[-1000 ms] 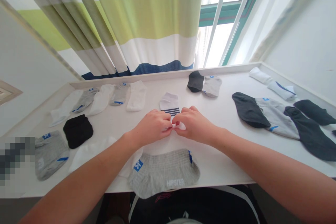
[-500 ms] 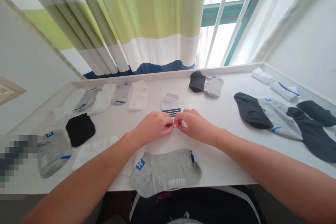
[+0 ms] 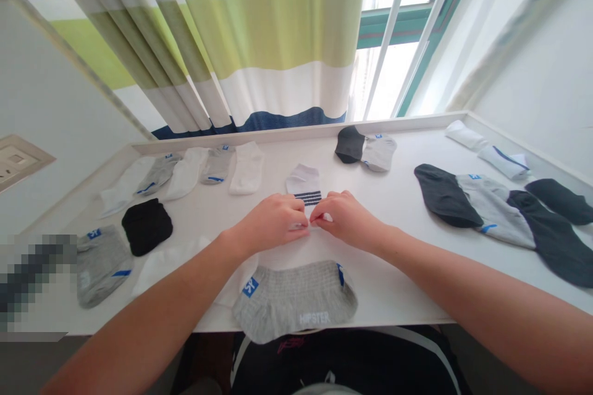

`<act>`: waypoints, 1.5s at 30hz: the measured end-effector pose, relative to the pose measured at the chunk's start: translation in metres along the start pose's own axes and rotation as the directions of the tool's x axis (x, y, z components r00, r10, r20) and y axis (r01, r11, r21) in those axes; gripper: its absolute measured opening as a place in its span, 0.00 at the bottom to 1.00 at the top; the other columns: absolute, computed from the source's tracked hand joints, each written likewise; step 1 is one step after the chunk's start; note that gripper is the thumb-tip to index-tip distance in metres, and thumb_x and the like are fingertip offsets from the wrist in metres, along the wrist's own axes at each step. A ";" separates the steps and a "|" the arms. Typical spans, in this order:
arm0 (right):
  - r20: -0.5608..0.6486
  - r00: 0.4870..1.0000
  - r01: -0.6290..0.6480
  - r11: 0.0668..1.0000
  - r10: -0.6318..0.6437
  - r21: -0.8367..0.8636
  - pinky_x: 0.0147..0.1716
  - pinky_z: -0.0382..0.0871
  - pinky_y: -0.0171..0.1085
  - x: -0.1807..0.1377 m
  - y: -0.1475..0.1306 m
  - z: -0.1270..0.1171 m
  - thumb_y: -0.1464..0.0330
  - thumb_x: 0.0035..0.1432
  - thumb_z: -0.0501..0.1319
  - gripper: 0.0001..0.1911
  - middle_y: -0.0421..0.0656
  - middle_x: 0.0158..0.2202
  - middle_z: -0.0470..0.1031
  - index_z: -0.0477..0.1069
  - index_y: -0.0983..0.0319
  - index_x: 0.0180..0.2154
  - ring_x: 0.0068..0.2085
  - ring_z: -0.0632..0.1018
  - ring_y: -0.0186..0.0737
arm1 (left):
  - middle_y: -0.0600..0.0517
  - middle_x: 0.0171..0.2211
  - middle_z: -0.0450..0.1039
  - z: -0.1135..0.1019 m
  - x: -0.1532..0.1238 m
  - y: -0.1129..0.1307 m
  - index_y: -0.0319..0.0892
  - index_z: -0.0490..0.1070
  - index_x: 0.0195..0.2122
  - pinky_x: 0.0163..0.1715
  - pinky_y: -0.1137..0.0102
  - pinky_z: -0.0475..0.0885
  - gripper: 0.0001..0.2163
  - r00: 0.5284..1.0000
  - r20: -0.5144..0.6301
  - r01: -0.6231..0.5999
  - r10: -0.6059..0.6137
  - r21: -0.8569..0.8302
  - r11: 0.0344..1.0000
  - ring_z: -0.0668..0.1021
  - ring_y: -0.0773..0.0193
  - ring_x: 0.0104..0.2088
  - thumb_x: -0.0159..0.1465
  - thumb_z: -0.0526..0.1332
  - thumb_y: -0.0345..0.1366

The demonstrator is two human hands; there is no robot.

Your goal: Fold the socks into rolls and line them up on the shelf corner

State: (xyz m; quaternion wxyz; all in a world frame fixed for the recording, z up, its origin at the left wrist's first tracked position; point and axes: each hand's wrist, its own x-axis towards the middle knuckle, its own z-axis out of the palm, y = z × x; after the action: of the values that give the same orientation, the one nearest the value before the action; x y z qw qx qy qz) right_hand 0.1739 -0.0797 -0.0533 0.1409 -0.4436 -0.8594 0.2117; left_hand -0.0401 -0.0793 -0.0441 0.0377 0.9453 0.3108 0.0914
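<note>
A white sock with dark stripes [image 3: 303, 180] lies at the middle of the white table, its toe pointing toward the curtain. My left hand [image 3: 277, 220] pinches its near end from the left, thumb against fingers. From the right, my right hand [image 3: 340, 217] pinches the same end, close beside the left fingertips. My fingers partly cover the near edge of the sock. Between my forearms, at the table's front edge, rests a grey sock [image 3: 296, 301] with blue tabs and the word HIPSTER.
White and grey socks [image 3: 217, 165] lie in a row at back left. A folded black sock [image 3: 147, 226] and a grey sock [image 3: 102, 265] are at left. Dark and grey socks [image 3: 493, 203] spread across the right, with rolled white socks [image 3: 503, 160] behind. A raised rim [image 3: 296, 129] edges the table.
The view has shifted slightly, so everything sits a little further right. Both hands keep their pinch at the striped sock's near end, with only slight finger movement.
</note>
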 end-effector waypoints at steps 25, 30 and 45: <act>0.014 0.987 0.163 0.978 -0.162 -0.128 0.43 0.53 0.43 -0.004 0.004 0.001 0.72 0.68 0.60 0.10 0.45 0.36 0.82 0.81 0.60 0.36 0.43 0.74 0.44 | 0.51 0.34 0.78 0.001 0.003 0.002 0.43 0.81 0.34 0.40 0.65 0.69 0.06 0.983 0.001 0.182 -0.183 -0.123 0.976 0.78 0.60 0.36 0.67 0.65 0.34; 0.023 0.994 0.105 0.991 -0.104 -0.081 0.43 0.53 0.42 -0.002 0.006 0.002 0.71 0.68 0.59 0.11 0.43 0.36 0.81 0.80 0.59 0.36 0.43 0.74 0.45 | 0.51 0.37 0.78 0.003 0.002 0.000 0.44 0.81 0.37 0.42 0.64 0.66 0.06 0.992 -0.044 0.121 -0.121 0.011 0.993 0.77 0.57 0.41 0.63 0.70 0.39; -0.065 0.977 0.189 0.962 -0.205 -0.197 0.44 0.51 0.44 -0.008 0.008 0.002 0.68 0.62 0.67 0.04 0.44 0.42 0.80 0.78 0.57 0.40 0.44 0.72 0.47 | 0.49 0.35 0.78 0.008 0.005 0.001 0.41 0.79 0.35 0.41 0.64 0.68 0.08 0.987 0.005 0.162 -0.162 -0.041 0.986 0.77 0.60 0.37 0.69 0.62 0.35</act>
State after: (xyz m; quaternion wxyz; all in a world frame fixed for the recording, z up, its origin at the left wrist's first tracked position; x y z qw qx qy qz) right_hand 0.1824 -0.0826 -0.0595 0.1549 -0.3760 -0.9086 0.0949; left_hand -0.0339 -0.0768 -0.0514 0.0650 0.9159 0.3848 0.0936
